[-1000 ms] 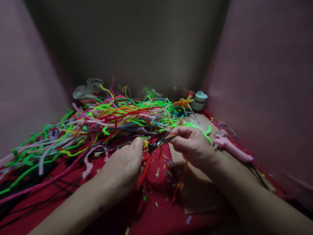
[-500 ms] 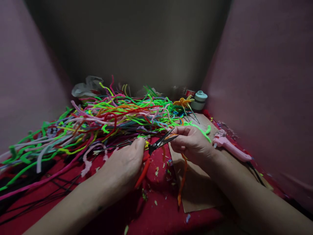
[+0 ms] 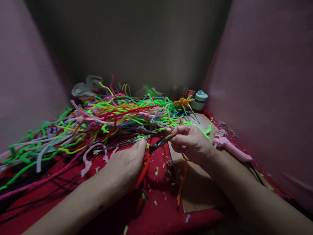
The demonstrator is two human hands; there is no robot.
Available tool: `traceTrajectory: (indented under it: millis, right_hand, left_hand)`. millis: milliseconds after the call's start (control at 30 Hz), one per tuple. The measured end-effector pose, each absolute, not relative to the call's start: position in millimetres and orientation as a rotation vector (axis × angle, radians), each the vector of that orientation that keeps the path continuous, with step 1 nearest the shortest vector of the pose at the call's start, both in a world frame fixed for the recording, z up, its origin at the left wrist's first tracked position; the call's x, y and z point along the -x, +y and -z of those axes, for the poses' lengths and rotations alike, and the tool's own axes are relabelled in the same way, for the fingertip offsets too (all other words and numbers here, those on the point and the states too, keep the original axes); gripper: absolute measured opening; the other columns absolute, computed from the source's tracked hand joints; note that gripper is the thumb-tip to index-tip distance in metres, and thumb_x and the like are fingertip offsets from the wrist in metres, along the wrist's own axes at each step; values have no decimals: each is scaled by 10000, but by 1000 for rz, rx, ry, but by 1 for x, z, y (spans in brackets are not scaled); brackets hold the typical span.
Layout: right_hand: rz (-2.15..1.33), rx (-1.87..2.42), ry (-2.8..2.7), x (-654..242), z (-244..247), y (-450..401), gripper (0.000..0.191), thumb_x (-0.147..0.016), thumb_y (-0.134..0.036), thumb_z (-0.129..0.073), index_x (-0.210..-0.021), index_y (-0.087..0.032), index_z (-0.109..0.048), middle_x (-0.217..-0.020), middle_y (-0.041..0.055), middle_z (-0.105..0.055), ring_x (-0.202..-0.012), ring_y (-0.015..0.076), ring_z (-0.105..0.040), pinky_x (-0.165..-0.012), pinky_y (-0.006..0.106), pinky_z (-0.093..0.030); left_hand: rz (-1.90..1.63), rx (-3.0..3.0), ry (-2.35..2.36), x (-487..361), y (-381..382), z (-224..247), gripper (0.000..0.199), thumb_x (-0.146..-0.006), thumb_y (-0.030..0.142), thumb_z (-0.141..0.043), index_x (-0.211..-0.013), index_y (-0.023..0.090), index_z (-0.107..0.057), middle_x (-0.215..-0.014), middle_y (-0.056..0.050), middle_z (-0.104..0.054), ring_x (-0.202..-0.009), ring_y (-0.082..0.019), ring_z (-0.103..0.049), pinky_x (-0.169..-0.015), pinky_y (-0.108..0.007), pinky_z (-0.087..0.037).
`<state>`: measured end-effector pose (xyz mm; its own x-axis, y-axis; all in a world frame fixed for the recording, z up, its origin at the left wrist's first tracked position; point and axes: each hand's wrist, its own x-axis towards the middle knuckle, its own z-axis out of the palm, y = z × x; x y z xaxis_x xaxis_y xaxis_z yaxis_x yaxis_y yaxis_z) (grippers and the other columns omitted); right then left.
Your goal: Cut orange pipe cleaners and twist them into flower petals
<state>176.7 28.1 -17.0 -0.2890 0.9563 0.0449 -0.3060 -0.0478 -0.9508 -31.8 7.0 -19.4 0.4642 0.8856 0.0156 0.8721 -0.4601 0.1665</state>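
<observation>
My left hand is closed round the red handles of a pair of scissors, whose dark blades point right. Between my right hand's pinched fingers is an orange pipe cleaner; its long end hangs down over the brown cardboard. The blade tips reach the right fingertips, with a bit of orange fuzz between the blades. A yellow bit peeks out beside my left thumb; what it belongs to is mostly hidden.
A large tangled heap of coloured pipe cleaners lies behind my hands. To the right are a pink glue gun and an orange pipe-cleaner flower. A pale lidded bottle stands behind. Fuzzy scraps dot the red cloth.
The scissor blades have come closer together at the orange pipe cleaner in my right fingers. Both hands stay in nearly the same place.
</observation>
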Motion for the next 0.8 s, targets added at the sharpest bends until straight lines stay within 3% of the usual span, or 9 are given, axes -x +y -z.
traceTrajectory:
  millis: [367,633,800]
  right_hand:
    - [-1558,817,-1144,-175,15,28,138,-584,-174,-712,-608,-134,-583,-477,-72,-402,-402,14,-243,-413,202,-143]
    - [-1508,881,-1113,-176,14,28,154,-580,-191,-747,-593,-135,-604,-486,-57,-445,-415,24,-265,-417,211,-146]
    - [-1579,797,-1085,-177,14,28,146,-592,-179,-750,-614,-142,-611,-483,-66,-443,-399,13,-236,-417,216,-111]
  left_hand:
    - [-4,-2502,1557,25,4,13,155,-798,178,-368,-947,195,-410,-781,-83,-644,-623,-232,-606,-536,-289,-337]
    - [-103,-2474,1624,29,10,11,134,-823,192,-349,-940,205,-413,-737,-62,-644,-631,-214,-612,-554,-273,-357]
    - [37,-2461,1732,32,17,8,189,-849,244,-315,-975,181,-440,-806,-135,-677,-676,-267,-640,-561,-307,-380]
